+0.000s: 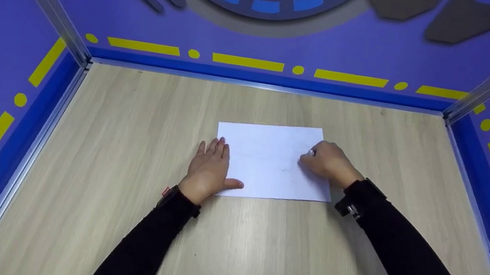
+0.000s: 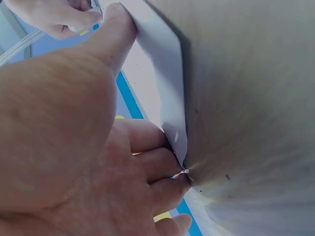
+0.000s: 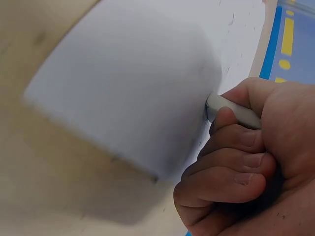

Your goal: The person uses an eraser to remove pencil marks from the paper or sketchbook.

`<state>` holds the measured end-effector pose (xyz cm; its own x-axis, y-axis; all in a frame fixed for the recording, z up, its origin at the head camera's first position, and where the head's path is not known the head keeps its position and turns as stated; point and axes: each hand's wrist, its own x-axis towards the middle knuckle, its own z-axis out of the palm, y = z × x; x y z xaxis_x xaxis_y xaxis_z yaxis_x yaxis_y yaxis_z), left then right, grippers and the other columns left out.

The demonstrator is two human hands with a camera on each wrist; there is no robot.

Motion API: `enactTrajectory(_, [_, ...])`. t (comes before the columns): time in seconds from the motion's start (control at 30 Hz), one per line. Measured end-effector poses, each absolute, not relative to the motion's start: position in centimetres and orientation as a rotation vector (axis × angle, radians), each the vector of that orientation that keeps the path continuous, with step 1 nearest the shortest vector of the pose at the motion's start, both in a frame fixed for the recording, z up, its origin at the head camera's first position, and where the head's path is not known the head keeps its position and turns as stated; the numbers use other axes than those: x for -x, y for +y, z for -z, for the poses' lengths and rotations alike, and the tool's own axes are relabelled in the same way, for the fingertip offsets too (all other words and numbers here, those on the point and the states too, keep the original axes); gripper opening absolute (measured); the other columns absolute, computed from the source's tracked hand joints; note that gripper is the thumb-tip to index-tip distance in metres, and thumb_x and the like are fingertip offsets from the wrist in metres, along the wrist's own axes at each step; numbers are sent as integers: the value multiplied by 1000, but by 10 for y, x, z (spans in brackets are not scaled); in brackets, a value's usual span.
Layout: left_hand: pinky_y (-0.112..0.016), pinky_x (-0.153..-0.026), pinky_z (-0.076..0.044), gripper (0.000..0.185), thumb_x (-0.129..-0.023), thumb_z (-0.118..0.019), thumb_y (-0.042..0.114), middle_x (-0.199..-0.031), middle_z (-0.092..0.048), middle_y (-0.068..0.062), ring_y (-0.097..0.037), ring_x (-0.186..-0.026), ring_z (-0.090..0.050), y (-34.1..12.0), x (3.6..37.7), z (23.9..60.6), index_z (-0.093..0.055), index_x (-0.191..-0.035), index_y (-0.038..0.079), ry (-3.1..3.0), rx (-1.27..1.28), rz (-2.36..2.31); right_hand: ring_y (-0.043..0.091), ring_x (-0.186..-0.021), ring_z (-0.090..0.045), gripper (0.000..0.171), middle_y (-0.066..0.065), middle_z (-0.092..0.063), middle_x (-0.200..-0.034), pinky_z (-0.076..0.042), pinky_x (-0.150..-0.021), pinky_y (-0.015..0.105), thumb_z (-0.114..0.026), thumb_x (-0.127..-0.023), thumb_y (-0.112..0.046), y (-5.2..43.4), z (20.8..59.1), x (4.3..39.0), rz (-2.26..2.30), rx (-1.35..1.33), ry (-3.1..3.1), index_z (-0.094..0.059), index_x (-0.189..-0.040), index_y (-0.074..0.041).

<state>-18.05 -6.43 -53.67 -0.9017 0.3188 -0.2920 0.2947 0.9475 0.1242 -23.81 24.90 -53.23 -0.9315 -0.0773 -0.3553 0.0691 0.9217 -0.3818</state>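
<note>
Paper (image 1: 272, 160): a white sheet lying flat on the wooden table (image 1: 121, 216), roughly at the table's middle, long side across.
Left of the paper: the left hand (image 1: 210, 168) lies flat, fingers straight and together, on the table just beside the sheet's left edge; its thumb reaches along the sheet's near edge. In the left wrist view the thumb (image 2: 110, 34) and the fingertips (image 2: 170, 164) touch that edge, pinning it rather than gripping it.
On the paper: faint grey smudges show near the right half; no clear marks can be read.
Right of the paper: the right hand (image 1: 329, 163) rests on the sheet's right part, fingers curled tight round a small pale eraser (image 3: 231, 110), whose end presses on the paper.
Step in hand: judging by the pose, rubbing the sheet with the eraser while the other hand steadies it.
Next move calls for: short, light strokes over the grey smudges, with the flat hand pressing firmly so the sheet neither slides nor creases.
Beyond the paper: blue walls (image 1: 13, 31) with yellow stripes ring the table.
</note>
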Motion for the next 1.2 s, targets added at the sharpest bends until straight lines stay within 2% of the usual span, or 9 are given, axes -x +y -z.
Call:
enactTrajectory(0.1, [-55, -126, -11, 117, -80, -59, 77, -165, -17, -23, -35, -155, -14, -64, 180, 537, -22, -156, -4, 2795, -449, -113, 21, -60, -47, 36, 2, -45, -63, -35, -49, 30, -59, -84, -36, 255, 534, 238, 575, -17, 2712, -46, -56, -16])
enactTrajectory(0.23, [-54, -126, -11, 117, -80, -58, 77, -165, -17, -23, -35, -155, -14, -64, 180, 537, -22, -156, -4, 2793, -455, -111, 22, -66, -51, 36, 5, -50, -68, -38, -53, 30, -57, -86, -38, 261, 534, 237, 580, 7, 2705, -49, -60, -15])
enactTrajectory(0.4, [-54, -126, -10, 117, -80, -57, 78, -165, -16, -23, -35, -156, -13, -63, 179, 537, -21, -156, -3, 2784, -454, -96, 17, -59, -45, 38, -2, -42, -60, -34, -49, 29, -57, -88, -41, 271, 529, 231, 698, -53, 2645, -48, -61, -16])
enactTrajectory(0.57, [-54, -126, -11, 117, -80, -57, 78, -165, -15, -23, -36, -155, -14, -63, 179, 537, -21, -156, -4, 2786, -457, -87, 14, -58, -43, 34, -5, -42, -59, -33, -49, 27, -61, -88, -41, 280, 522, 224, 777, -124, 2622, -54, -65, -16])
enactTrajectory(0.73, [-54, -126, -11, 117, -80, -57, 78, -165, -15, -24, -36, -155, -14, -62, 179, 536, -21, -156, -4, 2790, -463, -91, 15, -55, -41, 43, -5, -40, -56, -32, -48, 28, -58, -91, -44, 280, 521, 219, 751, -135, 2628, -46, -61, -16])
enactTrajectory(0.83, [-55, -126, -12, 116, -81, -57, 77, -165, -16, -24, -37, -155, -14, -63, 179, 536, -21, -156, -4, 2791, -466, -99, 15, -55, -43, 45, -4, -42, -58, -33, -48, 28, -55, -94, -47, 274, 521, 219, 740, -119, 2621, -47, -62, -16])
enactTrajectory(1.0, [-54, -126, -11, 117, -81, -57, 77, -165, -15, -23, -36, -155, -14, -62, 178, 534, -21, -156, -4, 2788, -457, -99, 15, -59, -46, 43, -2, -47, -62, -36, -51, 29, -53, -94, -46, 255, 518, 219, 713, -72, 2600, -60, -67, -13])
enactTrajectory(1.2, [-54, -126, -11, 117, -80, -57, 78, -165, -16, -24, -37, -155, -15, -62, 178, 533, -22, -156, -4, 2795, -466, -82, 17, -62, -51, 42, 0, -59, -67, -42, -57, 30, -53, -93, -44, 198, 518, 220, 730, 111, 2560, -72, -74, -12])
